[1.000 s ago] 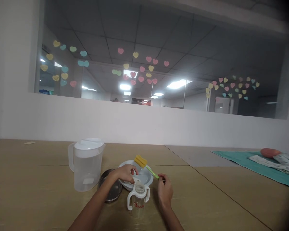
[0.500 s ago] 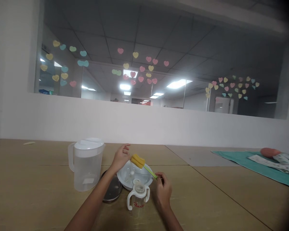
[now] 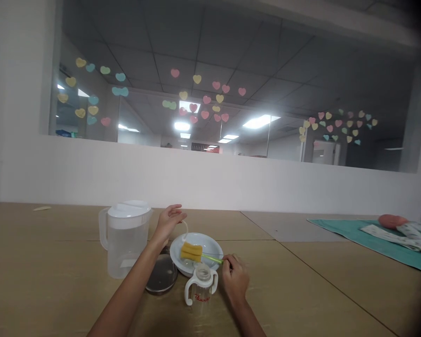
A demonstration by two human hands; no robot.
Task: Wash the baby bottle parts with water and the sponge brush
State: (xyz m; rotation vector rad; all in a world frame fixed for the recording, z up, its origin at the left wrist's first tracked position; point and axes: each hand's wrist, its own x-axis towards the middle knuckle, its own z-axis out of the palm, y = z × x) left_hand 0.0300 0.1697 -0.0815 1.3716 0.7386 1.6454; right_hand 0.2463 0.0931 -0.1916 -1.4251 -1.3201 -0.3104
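Note:
My right hand (image 3: pixel 235 277) grips the green handle of a bottle brush, whose yellow sponge head (image 3: pixel 191 252) is over the white bowl (image 3: pixel 214 242). My left hand (image 3: pixel 169 223) is raised above the bowl's far left side, thumb and finger pinched on a thin, curved whitish tube (image 3: pixel 186 228) that looks like a straw. The tube's lower end reaches down toward the sponge; whether they touch I cannot tell. In front of the bowl a clear baby bottle (image 3: pixel 202 285) with white side handles and red lettering stands upright, its top uncovered.
A lidded clear plastic pitcher (image 3: pixel 128 238) stands left of my left forearm. A dark round metal dish (image 3: pixel 162 275) lies beside the bowl, partly behind that forearm. A teal cloth (image 3: pixel 351 234) with a reddish object (image 3: pixel 392 221) and patterned fabric lies far right. A wall with a window rises behind the table.
The sponge head has dropped down and left over the bowl, with my right hand slightly lower. My left hand has moved up and left, and the whitish tube now shows below its fingers.

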